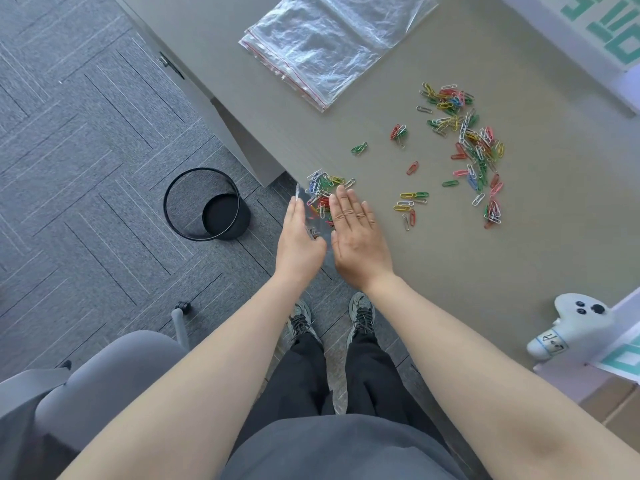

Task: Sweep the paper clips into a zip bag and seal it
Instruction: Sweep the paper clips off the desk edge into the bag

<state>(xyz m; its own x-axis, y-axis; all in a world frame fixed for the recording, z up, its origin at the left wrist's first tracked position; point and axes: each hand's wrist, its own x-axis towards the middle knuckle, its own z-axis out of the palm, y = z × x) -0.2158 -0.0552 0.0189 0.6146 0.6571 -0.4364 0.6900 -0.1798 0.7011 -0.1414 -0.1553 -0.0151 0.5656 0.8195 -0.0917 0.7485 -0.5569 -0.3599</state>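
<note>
Coloured paper clips lie scattered over the grey table (450, 271). One small heap (323, 188) sits at the table's left edge, a bigger spread (474, 147) lies further right, and a few loose clips (410, 202) are in between. My right hand (356, 237) lies flat, fingers straight, on the near side of the small heap. My left hand (299, 240) is just off the table edge and holds the mouth of a clear zip bag (337, 393), which hangs down between my legs. Some clips show through the plastic between my hands.
A stack of spare clear zip bags (325, 46) with red seal lines lies at the back of the table. A white controller (571, 327) rests at the right edge. On the carpet to the left stand a black mesh bin (204, 206) and a grey chair (104, 368).
</note>
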